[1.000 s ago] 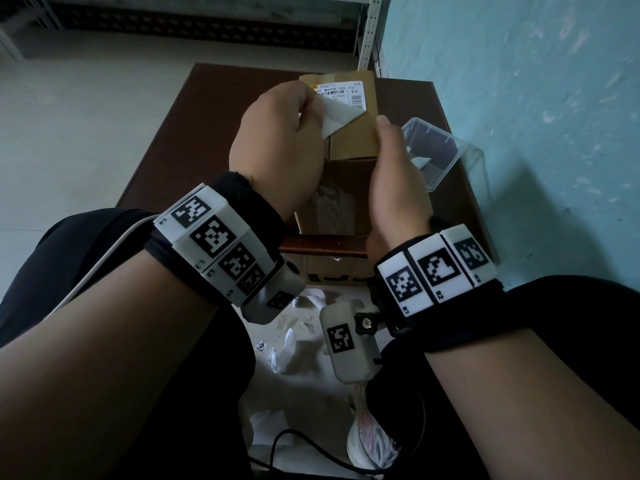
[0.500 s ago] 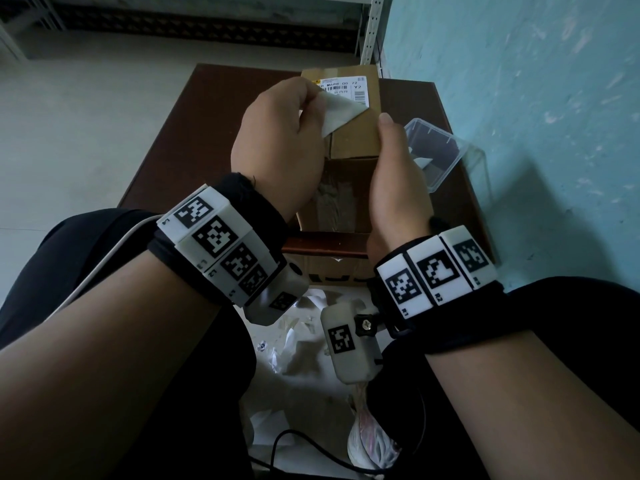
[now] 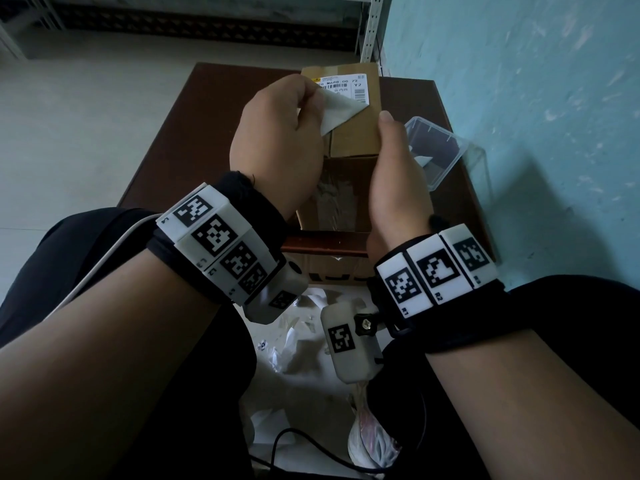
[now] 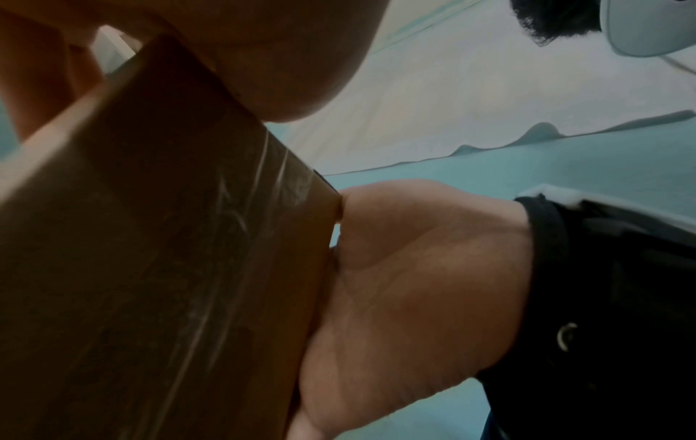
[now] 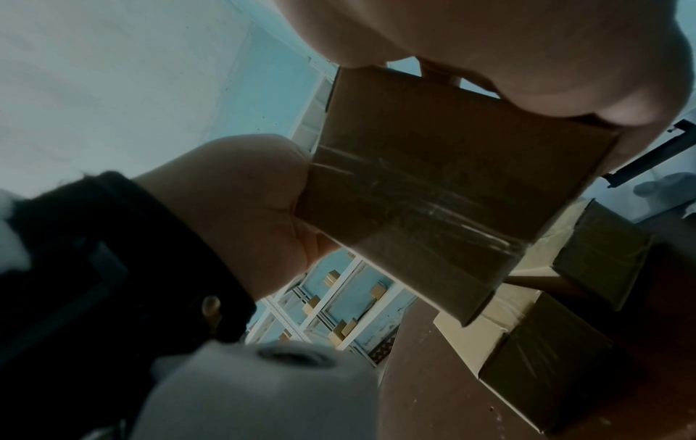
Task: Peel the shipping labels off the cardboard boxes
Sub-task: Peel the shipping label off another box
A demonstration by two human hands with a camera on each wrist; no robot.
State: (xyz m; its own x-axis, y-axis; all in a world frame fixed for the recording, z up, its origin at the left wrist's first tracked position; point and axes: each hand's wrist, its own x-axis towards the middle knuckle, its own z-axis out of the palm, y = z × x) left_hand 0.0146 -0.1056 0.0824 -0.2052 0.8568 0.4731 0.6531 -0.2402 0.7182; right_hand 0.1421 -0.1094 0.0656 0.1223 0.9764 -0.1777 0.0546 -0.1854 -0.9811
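Person holds a box [image 3: 353,133] up over a brown table [image 3: 194,133], both hands on it. L hand [image 3: 277,147] sits at the box's left side, fingers pinched on the lifted corner of the label [image 3: 341,107]; the peeled part is folded back, white underside up, while the label's far strip w/ barcode and print is stuck flat on the box top. R hand [image 3: 394,178] clamps the box's right side, thumb up along the top edge, fingers wrapped round where head view can't see them. R wrist view shows the box [image 5: 433,184] from below, clear tape across it, L hand [image 5: 241,208] against one edge. L wrist view: box [image 4: 158,253] fills the left, R hand [image 4: 414,282] pressed on its edge. Clear tub [image 3: 433,150] on the table just right of the box, near the teal wall [image 3: 536,98]. Another box [image 3: 332,271] sits under the table edge. White scraps [image 3: 294,341] on the floor btw the legs.
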